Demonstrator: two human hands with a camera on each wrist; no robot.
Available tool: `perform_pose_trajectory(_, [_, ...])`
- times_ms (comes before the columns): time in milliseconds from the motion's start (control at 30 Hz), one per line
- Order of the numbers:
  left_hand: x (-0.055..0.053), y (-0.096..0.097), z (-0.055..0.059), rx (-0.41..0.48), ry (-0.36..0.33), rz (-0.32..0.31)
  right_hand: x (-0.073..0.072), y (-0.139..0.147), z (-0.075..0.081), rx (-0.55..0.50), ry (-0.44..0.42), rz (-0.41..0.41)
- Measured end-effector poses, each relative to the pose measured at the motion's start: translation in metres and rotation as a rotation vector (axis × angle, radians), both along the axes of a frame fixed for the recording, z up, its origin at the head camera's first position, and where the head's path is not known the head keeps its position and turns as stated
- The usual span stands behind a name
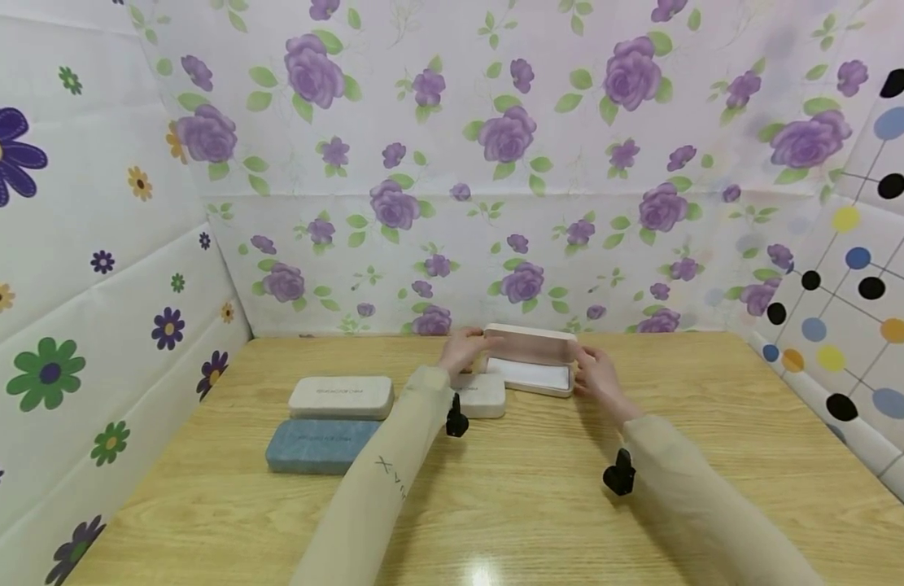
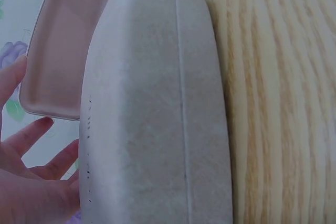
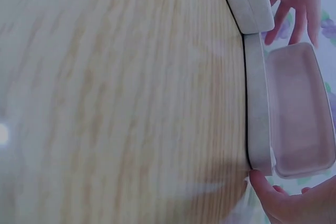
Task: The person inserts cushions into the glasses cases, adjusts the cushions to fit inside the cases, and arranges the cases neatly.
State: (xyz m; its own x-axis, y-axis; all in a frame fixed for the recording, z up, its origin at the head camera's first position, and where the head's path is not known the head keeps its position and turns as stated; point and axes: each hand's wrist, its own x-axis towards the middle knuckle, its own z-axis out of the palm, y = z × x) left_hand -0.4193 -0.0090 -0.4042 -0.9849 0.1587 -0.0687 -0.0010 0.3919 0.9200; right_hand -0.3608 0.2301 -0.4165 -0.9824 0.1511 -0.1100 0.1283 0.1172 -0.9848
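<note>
An eyeglass case (image 1: 528, 389) stands open at the back of the table, its pink-lined lid (image 1: 532, 346) raised and a white flat piece (image 1: 528, 373) lying in its base. My left hand (image 1: 464, 348) is at the lid's left end, with spread fingers (image 2: 29, 135) by its edge. At the right end, my right hand (image 1: 600, 376) holds the case, its thumb (image 3: 265, 187) against the base's front corner; the other fingers are partly hidden. A closed off-white case (image 1: 484, 396) lies just in front of my left hand and overlaps the open one in this view.
To the left lie another off-white case (image 1: 340, 397) and a blue case (image 1: 320, 448), both closed, the blue one partly behind my left sleeve (image 1: 382, 480). A flowered sheet (image 1: 422, 163) hangs behind the wooden table (image 1: 539, 505), with patterned sheets at both sides.
</note>
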Motion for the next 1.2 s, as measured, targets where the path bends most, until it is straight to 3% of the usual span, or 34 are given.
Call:
perform_pose_trajectory(200, [0.000, 0.004, 0.001, 0.014, -0.019, -0.043, 0.000, -0.003, 0.001, -0.005, -0.005, 0.027])
perform_pose_trajectory(500, [-0.004, 0.008, 0.003, 0.027, -0.019, -0.053, -0.003, -0.005, 0.006, 0.003, -0.022, 0.028])
perform_pose_trajectory(833, [-0.009, 0.010, 0.003, 0.079, -0.079, -0.005, -0.007, -0.008, 0.009, -0.010, -0.065, -0.021])
perform_pose_trajectory(1200, [-0.006, 0.015, 0.008, 0.101, -0.109, 0.055, -0.011, -0.010, 0.010, -0.020, -0.082, -0.047])
